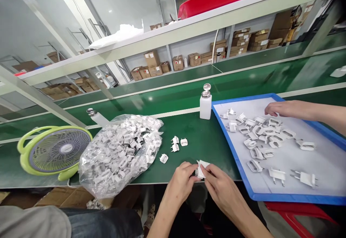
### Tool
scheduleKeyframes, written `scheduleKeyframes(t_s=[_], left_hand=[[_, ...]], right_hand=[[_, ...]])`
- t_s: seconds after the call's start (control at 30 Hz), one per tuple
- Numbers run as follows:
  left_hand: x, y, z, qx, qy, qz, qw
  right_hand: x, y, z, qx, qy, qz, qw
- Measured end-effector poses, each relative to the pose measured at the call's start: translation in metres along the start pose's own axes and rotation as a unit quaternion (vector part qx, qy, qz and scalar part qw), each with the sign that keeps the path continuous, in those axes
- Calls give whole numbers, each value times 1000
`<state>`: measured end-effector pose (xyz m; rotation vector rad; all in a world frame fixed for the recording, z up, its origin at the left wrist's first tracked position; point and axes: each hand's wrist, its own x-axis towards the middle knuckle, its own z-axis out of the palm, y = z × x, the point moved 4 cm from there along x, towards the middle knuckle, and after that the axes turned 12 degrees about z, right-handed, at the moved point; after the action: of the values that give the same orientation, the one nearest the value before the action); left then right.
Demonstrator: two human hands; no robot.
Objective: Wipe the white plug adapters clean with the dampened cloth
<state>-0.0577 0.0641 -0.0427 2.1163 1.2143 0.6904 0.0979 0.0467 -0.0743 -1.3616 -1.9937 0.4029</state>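
On my head feed I list: left hand [181, 181] and right hand [220, 184], both pinching one white plug [200, 171], partly hidden; four loose plugs [175, 147] on green table [186, 122]; clear bag [100, 192], plug-filled; fan [66, 148], beside it; white bottle [205, 108], upright; blue-rimmed tray [292, 198], holding plugs; another person's hand [281, 109], above.

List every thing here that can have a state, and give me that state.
Left hand: closed on a plug piece
Right hand: pinching a white wipe against that piece
Clear bag: bulging with white pieces
Near bottle: upright beside the tray
Other bottle: partly hidden behind the bag
Fan: standing; running or not, unclear
Blue-rimmed tray: holding scattered pieces
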Motion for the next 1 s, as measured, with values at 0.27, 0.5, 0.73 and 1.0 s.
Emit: scheduleKeyframes(t_s=[0.27, 0.5, 0.73, 1.0], left_hand=[[2, -4, 4, -16, 10, -15, 1000], [-2, -1, -1, -51, 61, -13, 997], [-24, 17, 7, -143, 117, 25, 982], [-41, 56, 18, -160, 281, 124, 938]], right_hand=[[-26, -6, 10, 29, 5, -15, 999], [9, -6, -1, 112, -64, 141, 982], [9, 3, -37, 307, -153, 343, 874], [-26, -8, -65, 557, -136, 513, 638]])
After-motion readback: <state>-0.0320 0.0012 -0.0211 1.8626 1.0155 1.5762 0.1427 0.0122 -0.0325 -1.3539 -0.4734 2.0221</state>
